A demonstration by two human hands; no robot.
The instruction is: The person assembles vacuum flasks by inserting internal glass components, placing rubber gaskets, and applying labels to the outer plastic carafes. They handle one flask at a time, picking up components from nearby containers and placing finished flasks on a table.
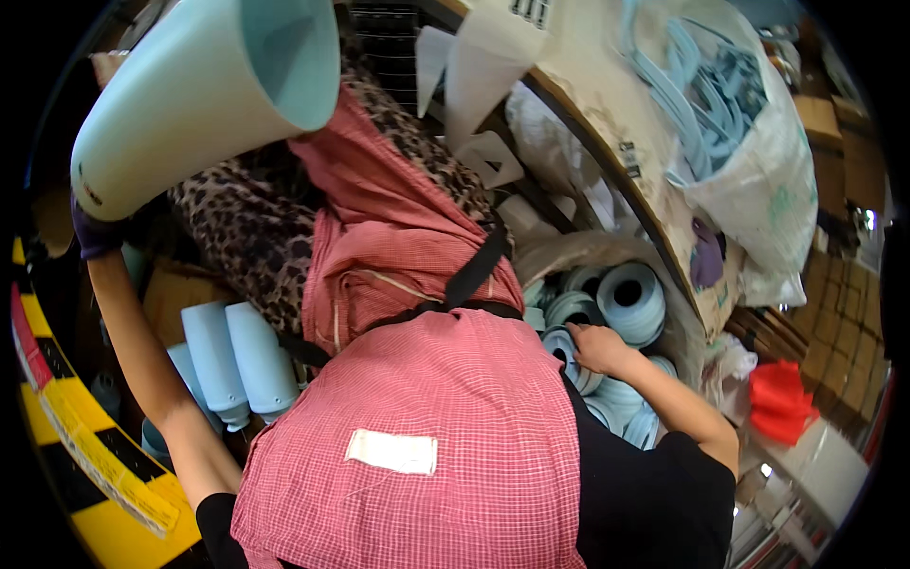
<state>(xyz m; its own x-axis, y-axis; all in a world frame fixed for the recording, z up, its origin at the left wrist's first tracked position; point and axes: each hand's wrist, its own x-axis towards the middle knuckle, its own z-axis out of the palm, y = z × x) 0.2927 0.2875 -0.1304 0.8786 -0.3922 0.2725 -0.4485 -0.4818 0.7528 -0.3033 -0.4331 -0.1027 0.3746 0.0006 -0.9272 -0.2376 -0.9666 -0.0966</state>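
My left hand, in a purple glove, grips the lower end of a large, hollow, light blue plastic shell. The shell is raised and tilted, with its wide mouth toward the upper right. On the other side, my bare right hand reaches into an open sack of light blue rounded parts. Its fingers bend over the rim of a light blue ring-shaped part, and the fingertips are partly hidden. Beside that hand lies a larger round part with a dark hole.
Several light blue bottle-shaped housings stand at the left. A table at upper right bears a white sack of light blue strips. Yellow-black floor tape runs along the left. A red cloth-like piece lies at right.
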